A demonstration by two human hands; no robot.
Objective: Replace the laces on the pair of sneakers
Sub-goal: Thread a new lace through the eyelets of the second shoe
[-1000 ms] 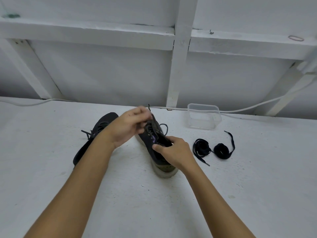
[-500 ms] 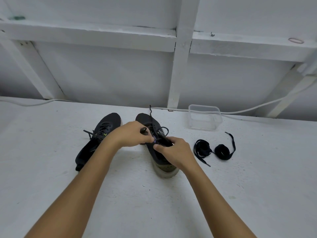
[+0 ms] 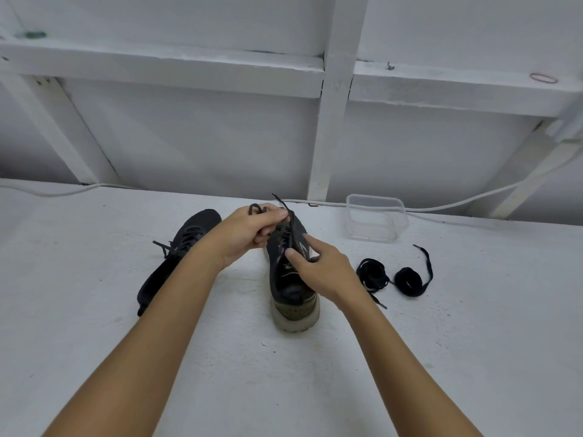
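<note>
on the white surface [image 3: 441, 357] stand 2 dark sneakers — the right sneaker [image 3: 291, 279] upright between our arms, the left sneaker [image 3: 176, 257] on its side, laced. our left hand [image 3: 249, 234] pinches the old lace [image 3: 284, 206]; our right hand [image 3: 318, 263], fingers relaxed, steadies the tongue. 2 coiled new laces [image 3: 391, 275] wait beside — we judge we're early, unlacing shoe 1.

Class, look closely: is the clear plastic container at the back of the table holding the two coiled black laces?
No: the clear plastic container shows nothing inside, and the two coiled black laces lie on the white table in front of it.
</note>
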